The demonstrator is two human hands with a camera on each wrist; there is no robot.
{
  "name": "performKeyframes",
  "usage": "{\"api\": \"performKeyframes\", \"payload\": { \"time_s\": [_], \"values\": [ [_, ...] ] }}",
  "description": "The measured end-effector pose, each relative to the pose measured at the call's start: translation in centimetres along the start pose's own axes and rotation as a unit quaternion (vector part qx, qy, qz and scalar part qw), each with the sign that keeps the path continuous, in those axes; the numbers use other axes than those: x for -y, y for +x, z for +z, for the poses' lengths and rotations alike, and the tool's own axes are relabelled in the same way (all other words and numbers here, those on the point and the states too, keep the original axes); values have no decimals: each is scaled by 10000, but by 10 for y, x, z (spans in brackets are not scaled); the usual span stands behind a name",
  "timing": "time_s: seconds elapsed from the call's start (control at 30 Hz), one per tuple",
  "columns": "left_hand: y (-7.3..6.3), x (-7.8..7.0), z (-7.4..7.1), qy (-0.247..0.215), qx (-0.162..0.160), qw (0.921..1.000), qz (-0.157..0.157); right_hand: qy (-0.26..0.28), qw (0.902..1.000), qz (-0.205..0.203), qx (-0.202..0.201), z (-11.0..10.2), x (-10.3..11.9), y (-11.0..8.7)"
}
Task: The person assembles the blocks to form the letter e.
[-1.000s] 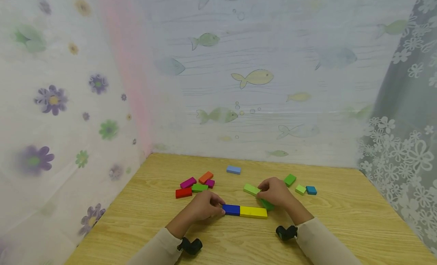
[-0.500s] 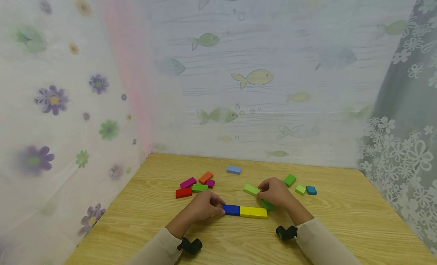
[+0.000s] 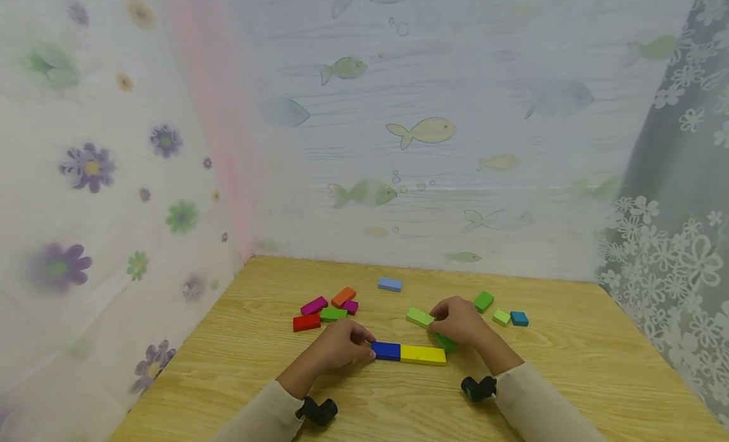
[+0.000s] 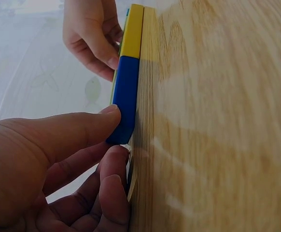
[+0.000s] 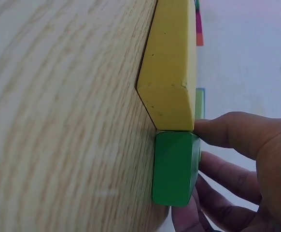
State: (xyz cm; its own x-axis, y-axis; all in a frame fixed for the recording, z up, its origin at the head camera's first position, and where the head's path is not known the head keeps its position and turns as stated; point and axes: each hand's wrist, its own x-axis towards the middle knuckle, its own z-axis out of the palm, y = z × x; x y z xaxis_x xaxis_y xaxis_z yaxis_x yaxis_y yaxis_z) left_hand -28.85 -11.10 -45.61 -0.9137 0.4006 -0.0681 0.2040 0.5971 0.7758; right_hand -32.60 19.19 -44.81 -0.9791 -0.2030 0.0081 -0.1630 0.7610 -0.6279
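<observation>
In the head view, a blue block [image 3: 386, 351] and a yellow block [image 3: 423, 355] lie end to end on the table. The left hand [image 3: 342, 346] pinches the blue block's left end between thumb and fingers, as the left wrist view [image 4: 123, 96] shows. Behind the yellow block, the right hand [image 3: 460, 322] pinches the right end of a light green block [image 3: 419, 316] with thumb and index finger. A darker green block [image 5: 172, 169] stands against the yellow block's far right corner, partly hidden under the right hand in the head view.
Left of centre lie a red block [image 3: 306, 322], a green block [image 3: 333, 315], an orange block [image 3: 343, 296] and two magenta blocks. A pale blue block [image 3: 390, 284] lies farther back. At right are a green block [image 3: 483, 301], a small lime block [image 3: 501, 317] and a teal block [image 3: 519, 318].
</observation>
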Motion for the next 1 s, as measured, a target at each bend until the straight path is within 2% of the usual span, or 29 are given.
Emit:
{"api": "performKeyframes", "payload": {
  "time_s": [0.3,0.53,0.7,1.0],
  "values": [
    [1,1,0,2,35,10000,-19,-56,10000,0,35,-3,0,0],
    [1,1,0,-56,47,10000,-47,-122,9998,78,-96,-8,-4,2],
    [0,1,0,-51,22,10000,-55,-257,9992,47,-293,-15,-10,5],
    [1,1,1,-37,22,10000,-66,-418,9958,338,-746,-27,-31,6]
  ]
}}
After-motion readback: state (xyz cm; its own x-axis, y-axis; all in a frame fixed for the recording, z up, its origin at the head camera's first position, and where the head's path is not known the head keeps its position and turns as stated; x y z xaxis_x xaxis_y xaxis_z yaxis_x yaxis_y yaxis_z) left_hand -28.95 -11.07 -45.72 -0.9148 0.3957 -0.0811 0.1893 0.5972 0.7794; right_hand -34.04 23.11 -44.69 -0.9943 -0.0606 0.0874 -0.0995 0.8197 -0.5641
